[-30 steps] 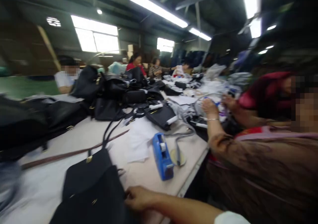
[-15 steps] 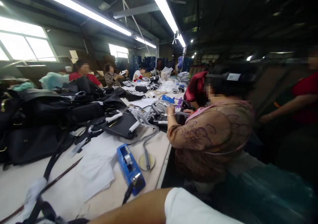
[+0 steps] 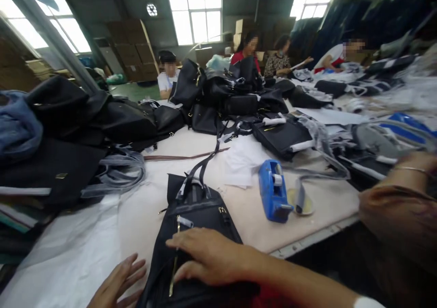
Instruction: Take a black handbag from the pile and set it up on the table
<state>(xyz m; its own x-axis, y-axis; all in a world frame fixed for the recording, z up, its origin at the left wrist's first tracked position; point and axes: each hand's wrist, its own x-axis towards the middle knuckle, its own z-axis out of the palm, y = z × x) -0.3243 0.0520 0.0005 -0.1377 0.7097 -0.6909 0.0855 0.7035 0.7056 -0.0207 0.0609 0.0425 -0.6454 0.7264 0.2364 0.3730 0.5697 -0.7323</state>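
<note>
Two hands are laid at the near desk (image 3: 307, 207) edge: the right hand (image 3: 208, 258) is spread flat on a black bag (image 3: 194, 235) with a gold zip, the left hand (image 3: 118, 283) open beside it, nothing gripped. Beyond, a blue tape dispenser (image 3: 272, 190) and piled bags (image 3: 218, 98) are seen; the far workers are blurred.

Matt black bag (image 3: 194, 235) (gold metal zip)

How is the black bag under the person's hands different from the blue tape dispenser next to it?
The bag is black, soft and lies flat, with its strap trailing away; the tape dispenser is blue, hard and much smaller. The right hand rests on the bag and the left hand lies beside it; nothing touches the dispenser. Both sit on the same table.
</note>
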